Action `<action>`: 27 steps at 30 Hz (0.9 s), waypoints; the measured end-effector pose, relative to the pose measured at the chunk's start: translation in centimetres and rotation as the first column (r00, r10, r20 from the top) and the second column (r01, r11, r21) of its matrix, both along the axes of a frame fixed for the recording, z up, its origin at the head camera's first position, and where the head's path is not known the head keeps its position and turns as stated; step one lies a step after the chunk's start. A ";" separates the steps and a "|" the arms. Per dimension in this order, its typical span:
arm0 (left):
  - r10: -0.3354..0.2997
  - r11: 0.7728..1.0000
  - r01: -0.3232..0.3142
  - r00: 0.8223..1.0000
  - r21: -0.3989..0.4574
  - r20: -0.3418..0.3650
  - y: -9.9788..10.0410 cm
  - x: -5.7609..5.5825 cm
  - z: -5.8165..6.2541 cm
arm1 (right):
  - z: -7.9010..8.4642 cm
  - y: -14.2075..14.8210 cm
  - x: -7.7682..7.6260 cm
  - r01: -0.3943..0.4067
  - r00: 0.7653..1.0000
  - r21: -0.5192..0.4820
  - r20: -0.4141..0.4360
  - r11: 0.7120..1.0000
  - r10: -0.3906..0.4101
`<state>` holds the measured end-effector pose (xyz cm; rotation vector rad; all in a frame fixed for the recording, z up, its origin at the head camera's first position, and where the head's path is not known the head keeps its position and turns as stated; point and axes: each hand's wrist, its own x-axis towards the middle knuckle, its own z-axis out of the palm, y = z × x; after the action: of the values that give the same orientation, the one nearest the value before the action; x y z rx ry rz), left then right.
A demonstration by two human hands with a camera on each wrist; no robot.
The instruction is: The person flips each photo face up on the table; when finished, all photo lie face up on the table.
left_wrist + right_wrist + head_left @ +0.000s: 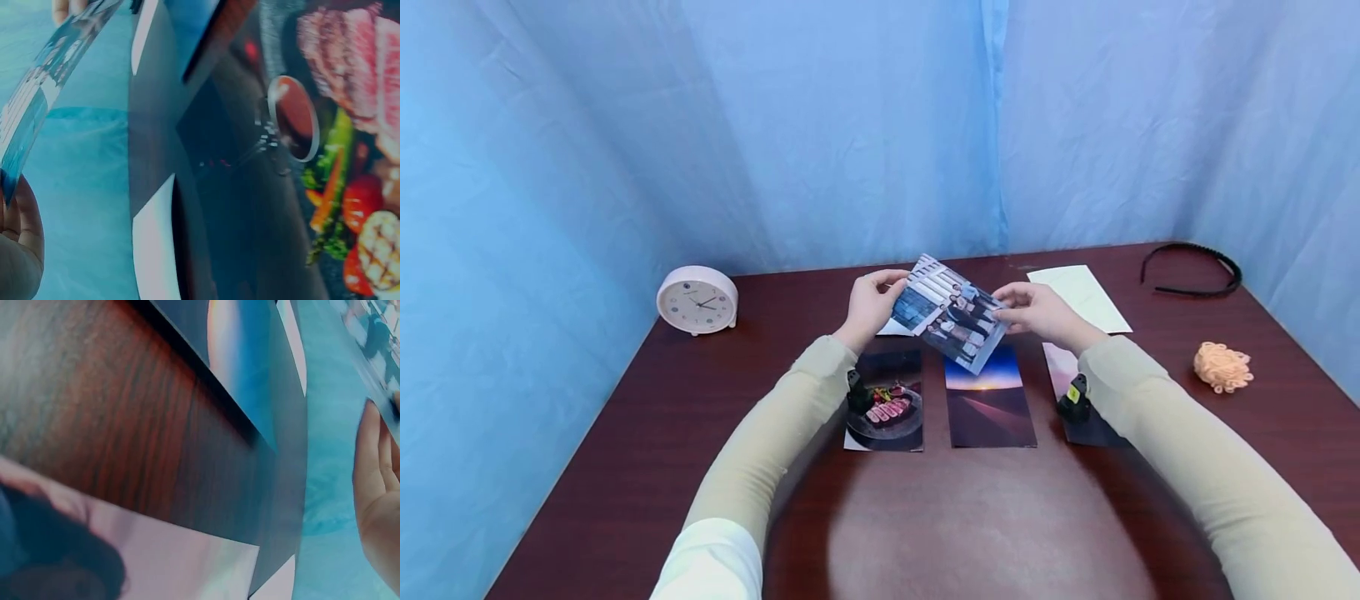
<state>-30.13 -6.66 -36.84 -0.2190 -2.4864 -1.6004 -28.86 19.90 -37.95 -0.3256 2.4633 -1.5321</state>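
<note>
A glossy photo print (951, 315) of several people before a building is held tilted above the table between both hands. My left hand (874, 305) pinches its left edge between thumb and fingers. On the opposite edge, my right hand (1043, 312) pinches it the same way. The left wrist view shows the print (47, 84) nearly edge-on beside the left hand (22, 240); the right hand (380, 494) appears in its own wrist view. Below lie a steak picture (891, 408), a sunset road picture (990, 408) and a pinkish picture (1060, 364) partly hidden by the right forearm.
Behind the right hand lies a pale sheet (1086, 293); another white sheet (895, 328) shows partly behind the held print. A white clock (697, 303) stands far left. At right are a black headband (1236, 275) and a peach looped puff (1222, 367). Blue curtains (850, 150) surround the table.
</note>
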 end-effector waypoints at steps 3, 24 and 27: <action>0.003 0.999 -0.003 1.000 0.037 0.002 -0.1 0.0 0.1 | 0.0 -0.4 0.1 -0.068 0.998 0.051 0.014 0.996 0.067; 0.109 0.813 -0.216 0.969 0.541 0.223 2.2 1.5 -1.5 | -1.4 -0.6 0.0 0.044 0.998 -0.098 0.059 0.994 -0.038; 0.029 0.855 -0.149 0.970 0.497 0.241 3.3 2.0 -1.6 | -1.5 -0.7 -0.1 0.108 0.993 -0.184 0.073 0.977 -0.096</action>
<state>-28.11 -3.37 -38.47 0.1619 -2.0583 -2.2758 -28.97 19.21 -39.41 -0.1802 2.3241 -1.7936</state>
